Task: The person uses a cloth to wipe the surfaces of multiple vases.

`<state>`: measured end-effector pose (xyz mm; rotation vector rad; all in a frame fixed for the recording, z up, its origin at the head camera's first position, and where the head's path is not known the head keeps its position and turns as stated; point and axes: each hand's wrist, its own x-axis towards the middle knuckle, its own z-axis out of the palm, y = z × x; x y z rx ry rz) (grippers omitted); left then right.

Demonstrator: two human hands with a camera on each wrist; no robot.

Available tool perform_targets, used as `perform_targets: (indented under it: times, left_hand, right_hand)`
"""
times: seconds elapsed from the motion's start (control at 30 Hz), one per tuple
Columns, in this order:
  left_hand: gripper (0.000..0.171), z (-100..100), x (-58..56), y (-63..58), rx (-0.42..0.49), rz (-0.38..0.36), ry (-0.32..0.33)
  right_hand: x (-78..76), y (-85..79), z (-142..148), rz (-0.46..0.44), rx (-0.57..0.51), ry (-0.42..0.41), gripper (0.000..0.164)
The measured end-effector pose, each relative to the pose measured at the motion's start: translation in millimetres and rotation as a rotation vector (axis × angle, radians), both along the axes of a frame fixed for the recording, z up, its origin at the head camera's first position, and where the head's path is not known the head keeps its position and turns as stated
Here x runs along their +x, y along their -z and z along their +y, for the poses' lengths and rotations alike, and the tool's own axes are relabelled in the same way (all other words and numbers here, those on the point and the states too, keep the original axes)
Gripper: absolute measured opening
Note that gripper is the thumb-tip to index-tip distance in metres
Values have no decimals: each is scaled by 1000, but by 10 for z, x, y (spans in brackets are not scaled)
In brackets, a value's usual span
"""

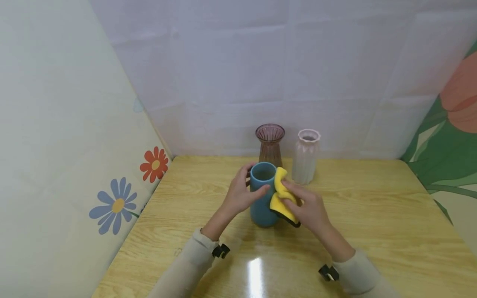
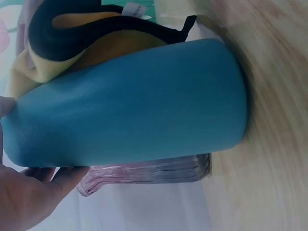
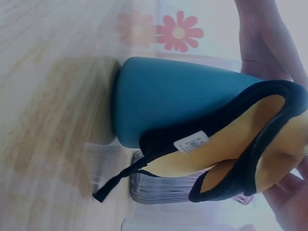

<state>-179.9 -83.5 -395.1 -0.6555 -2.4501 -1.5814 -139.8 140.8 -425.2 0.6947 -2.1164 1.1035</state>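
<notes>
A blue vase (image 1: 262,209) stands upright on the wooden table. My left hand (image 1: 242,190) grips it near the top, thumb across the front and fingers round the far left side. On the vase's right side, my right hand (image 1: 307,205) holds a folded yellow cloth (image 1: 280,203) with a dark edge against the wall. In the right wrist view the cloth (image 3: 226,139) shows a dark border, a hanging loop and a white label (image 3: 191,142). The left wrist view has the blue vase (image 2: 144,106) filling its middle, with left fingers (image 2: 67,180) at its upper end.
Behind the blue vase stands a purple ribbed glass vase (image 1: 270,147). A pinkish-white fluted vase (image 1: 305,159) is to its right, just beyond the right hand. A white sheet (image 1: 231,74) hangs at the table's back edge, and flower-printed panels (image 1: 74,145) flank the table (image 1: 372,207).
</notes>
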Motion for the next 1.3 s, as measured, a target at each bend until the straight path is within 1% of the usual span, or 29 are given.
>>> perform_targets:
  times: [0.2, 0.43, 0.6, 0.73, 0.83, 0.93, 1.1, 1.3]
  left_hand:
    - [70, -24, -45, -10, -15, -1, 39]
    - [70, -50, -79, -21, -12, -32, 80]
    - [69, -76, -118, -6, -16, -28, 107]
    - [69, -102, -161, 10, -11, -26, 143]
    - [69, -120, -183, 7, -9, -41, 163]
    - [70, -129, -190, -6, -5, -58, 169]
    - [69, -137, -213, 0, 4, -62, 178]
    - [69, -153, -238, -4, 18, -75, 210]
  right_hand:
    - [5, 72, 4, 24, 39, 4, 48]
    - [30, 125, 13, 31, 77, -12, 47]
    - [46, 170, 21, 30, 116, -9, 46]
    - [59, 196, 28, 39, 144, -16, 47]
    - [63, 216, 36, 52, 162, -31, 47]
    - [72, 238, 43, 57, 183, -44, 47]
    - [99, 275, 51, 30, 222, -52, 46]
    - [128, 319, 65, -26, 267, -60, 45]
